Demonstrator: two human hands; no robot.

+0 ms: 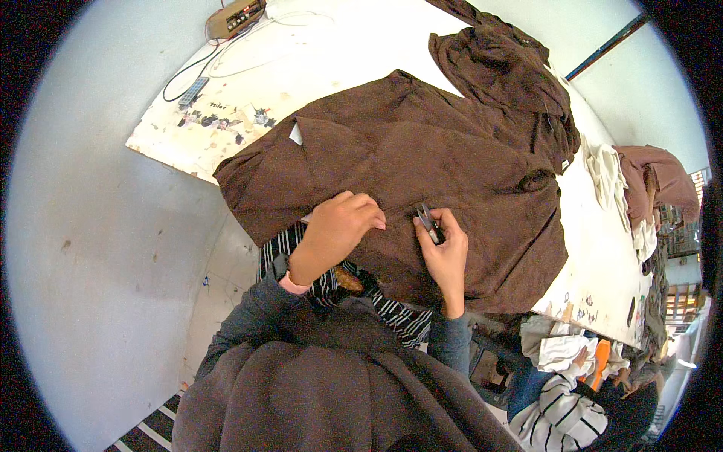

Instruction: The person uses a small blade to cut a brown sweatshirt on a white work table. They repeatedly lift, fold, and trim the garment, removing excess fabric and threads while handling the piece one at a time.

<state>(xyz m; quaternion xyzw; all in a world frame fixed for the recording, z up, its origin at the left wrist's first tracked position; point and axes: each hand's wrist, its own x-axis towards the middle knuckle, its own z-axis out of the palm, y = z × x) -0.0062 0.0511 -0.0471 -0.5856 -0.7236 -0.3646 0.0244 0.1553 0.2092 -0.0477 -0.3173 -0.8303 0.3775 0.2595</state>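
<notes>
White table [361,53] with a brown cloth [444,162] spread across its near side

The white table fills much of the scene, running from far left to near right, its surface stained and flecked in places. The brown cloth lies over its near and middle part, loosely creased, with its near edge hanging toward the wearer; at the far right it bunches into a thick, rumpled heap. Along the right side are a dusty-pink garment [663,181] and some cream cloth [607,181]. At the near right, another person shows mainly as a white top [561,414] with black stripes, beside an orange item [600,361] (too small to identify).

The wearer's two hands meet the scene near the middle, well apart from that person. The left hand [337,232] is over the near part of the cloth, fingers loosely bent and pointing right; whether it pinches any fabric cannot be told. The right hand [446,252], just to its right, is closed around a small dark tool [427,221], thumb on one side and fingers on the other, the tip pointing away over the cloth.

At the far left of the table sits a brown box [235,19] with dark cords, and nearer, a grey remote [194,91]. Smaller still are a dark watch [280,265] at the left wrist and a white patch [296,134] on the cloth's left part.
</notes>
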